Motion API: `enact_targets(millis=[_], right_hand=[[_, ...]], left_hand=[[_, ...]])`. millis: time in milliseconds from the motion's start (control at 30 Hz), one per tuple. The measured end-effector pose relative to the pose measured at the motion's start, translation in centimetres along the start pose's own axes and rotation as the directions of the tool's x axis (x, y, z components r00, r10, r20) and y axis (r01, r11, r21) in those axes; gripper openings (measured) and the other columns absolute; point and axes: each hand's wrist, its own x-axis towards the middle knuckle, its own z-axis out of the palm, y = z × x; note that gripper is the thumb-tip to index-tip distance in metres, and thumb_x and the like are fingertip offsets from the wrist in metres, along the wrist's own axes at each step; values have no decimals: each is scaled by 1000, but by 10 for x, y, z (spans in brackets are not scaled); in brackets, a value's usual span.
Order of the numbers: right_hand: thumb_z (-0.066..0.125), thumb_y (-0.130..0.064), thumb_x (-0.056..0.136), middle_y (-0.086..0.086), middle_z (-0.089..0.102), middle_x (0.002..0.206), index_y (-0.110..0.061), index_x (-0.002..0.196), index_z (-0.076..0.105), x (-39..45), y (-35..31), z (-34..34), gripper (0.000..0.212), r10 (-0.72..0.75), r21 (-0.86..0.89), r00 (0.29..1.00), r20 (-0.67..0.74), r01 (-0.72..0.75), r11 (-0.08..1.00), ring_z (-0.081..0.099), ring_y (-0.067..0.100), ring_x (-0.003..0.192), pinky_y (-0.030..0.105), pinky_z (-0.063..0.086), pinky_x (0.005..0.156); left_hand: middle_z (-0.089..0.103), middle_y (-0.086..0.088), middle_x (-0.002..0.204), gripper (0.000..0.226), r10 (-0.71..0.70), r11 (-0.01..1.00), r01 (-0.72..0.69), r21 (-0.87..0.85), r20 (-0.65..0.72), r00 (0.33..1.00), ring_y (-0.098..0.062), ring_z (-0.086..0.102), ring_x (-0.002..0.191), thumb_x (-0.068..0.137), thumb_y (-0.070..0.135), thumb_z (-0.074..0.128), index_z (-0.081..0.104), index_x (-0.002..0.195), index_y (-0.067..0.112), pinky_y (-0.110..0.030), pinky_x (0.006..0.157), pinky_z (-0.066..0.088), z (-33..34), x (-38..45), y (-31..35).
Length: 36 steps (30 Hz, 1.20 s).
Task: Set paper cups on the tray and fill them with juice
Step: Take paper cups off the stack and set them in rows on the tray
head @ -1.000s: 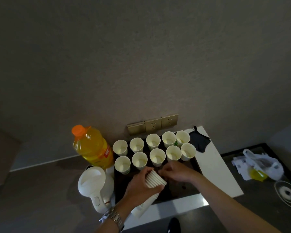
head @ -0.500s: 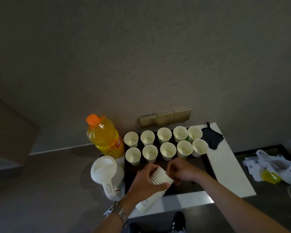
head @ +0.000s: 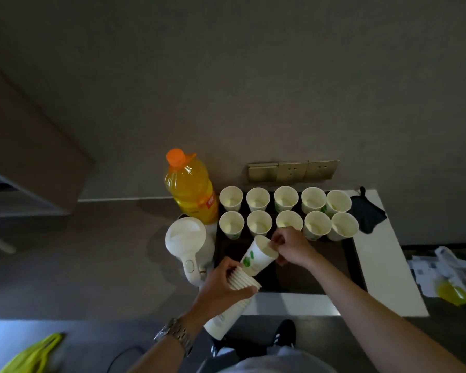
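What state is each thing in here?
Bottle: upright, capped, full of juice.
Ten cups on the tray: upright, empty.
Pulled cup: tilted, half out of the stack, pinched at its rim by the right hand.
Stack: nested, gripped by the left hand.
Kettle: lid closed.

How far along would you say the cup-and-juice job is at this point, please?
Done: ten empty cups stand in two rows on the dark tray. In hand: the right hand pulls one cup off the stack held by the left hand. Left: placing it, then all pouring; the juice bottle is capped.
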Motion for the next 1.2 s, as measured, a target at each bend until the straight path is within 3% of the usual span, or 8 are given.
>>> enact_targets(millis=[167, 433, 633, 967, 1067, 1200], right_hand=[[59, -11, 99, 16, 67, 93, -3, 103, 58, 12, -14, 39, 9, 32, 44, 999, -43, -31, 999, 72, 28, 65, 37, 61, 54], [57, -9, 97, 12, 70, 75, -10, 92, 59, 16, -26, 74, 5, 60, 88, 986, -153, -47, 995, 71, 22, 53, 40, 63, 56], [61, -16, 98, 10, 70, 84, -9, 96, 57, 11, -27, 88, 8, 69, 136, 985, -155, -48, 990, 72, 22, 55, 39, 63, 57], [69, -31, 94, 11, 70, 80, -7, 97, 57, -7, -35, 97, 26, 122, 211, 978, -171, -84, 974, 70, 23, 53, 38, 61, 55], [64, -42, 95, 10, 71, 70, -11, 90, 60, -15, -35, 96, 31, 102, 159, 966, -237, -65, 985, 70, 25, 53, 42, 61, 56], [59, -46, 96, -5, 66, 68, -21, 78, 62, -28, -34, 92, 30, 7, -50, 930, -367, -28, 998, 65, 11, 64, 36, 55, 65]], left_hand=[[67, 15, 100, 64, -68, 998, 66, -21, -76, 995, 4, 62, 91, 59, 64, 86, 55, 109, 38, -20, 76, 54, -13, -9, -15], [61, 17, 105, 63, -106, 994, 105, -39, -35, 994, 5, 58, 95, 63, 56, 88, 55, 113, 36, -13, 75, 44, -16, -19, -21], [58, 19, 109, 65, -91, 996, 91, -17, 11, 996, 6, 54, 99, 65, 58, 86, 52, 116, 37, -12, 75, 41, -21, -18, -22], [57, 21, 112, 65, -14, 1000, 15, -11, 76, 997, 3, 54, 104, 64, 64, 81, 46, 115, 43, -15, 83, 44, -23, -13, -32], [57, 21, 112, 66, 15, 1000, -13, -23, 79, 997, 3, 55, 104, 63, 66, 81, 46, 114, 45, -15, 83, 45, -24, -12, -33], [60, 19, 112, 69, 72, 997, -71, -24, 76, 994, 1, 57, 104, 60, 71, 80, 49, 117, 47, -19, 87, 50, -25, -9, -35]])
